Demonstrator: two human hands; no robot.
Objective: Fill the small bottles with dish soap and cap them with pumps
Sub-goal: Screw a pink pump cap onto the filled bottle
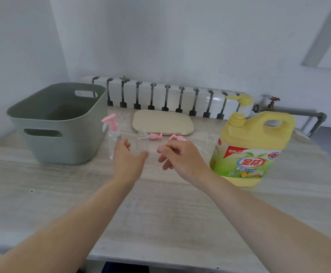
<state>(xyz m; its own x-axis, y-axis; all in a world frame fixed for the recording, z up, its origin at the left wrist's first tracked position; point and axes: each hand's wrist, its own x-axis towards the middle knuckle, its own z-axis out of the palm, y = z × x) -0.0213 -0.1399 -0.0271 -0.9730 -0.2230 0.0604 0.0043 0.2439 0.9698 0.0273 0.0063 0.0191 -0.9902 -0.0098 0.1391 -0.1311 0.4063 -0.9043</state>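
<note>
Pale wood-grain table, white walls

Three bottles, three pumps — one jug, one bin

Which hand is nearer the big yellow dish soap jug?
Right. The right hand is just left of the yellow jug, apart from it; the left hand lies farther left, by the middle clear bottle.

The only writing I can read is on the label of the yellow dish soap jug: big red characters 金桔, and a "3" near its lower left. The label's smaller lines are too blurred for me.
</note>
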